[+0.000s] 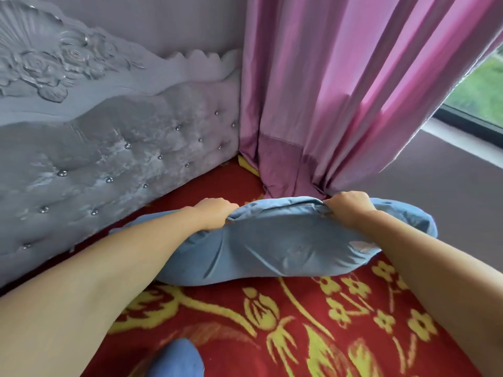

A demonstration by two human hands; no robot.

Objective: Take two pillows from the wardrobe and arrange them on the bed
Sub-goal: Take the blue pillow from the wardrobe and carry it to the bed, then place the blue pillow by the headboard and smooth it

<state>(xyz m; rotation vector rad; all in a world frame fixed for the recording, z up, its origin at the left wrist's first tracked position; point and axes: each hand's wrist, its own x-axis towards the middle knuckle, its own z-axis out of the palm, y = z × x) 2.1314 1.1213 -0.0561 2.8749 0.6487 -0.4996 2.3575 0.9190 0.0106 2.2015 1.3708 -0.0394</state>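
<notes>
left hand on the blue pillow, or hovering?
Touching. The head view shows the left hand with fingers curled into the top edge of the blue pillow, bunching the fabric. The right hand grips the same edge.

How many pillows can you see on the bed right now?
1 for certain: the blue pillow, gripped by the left hand and right hand near the headboard. A blue shape at the bottom edge may be another.
</notes>
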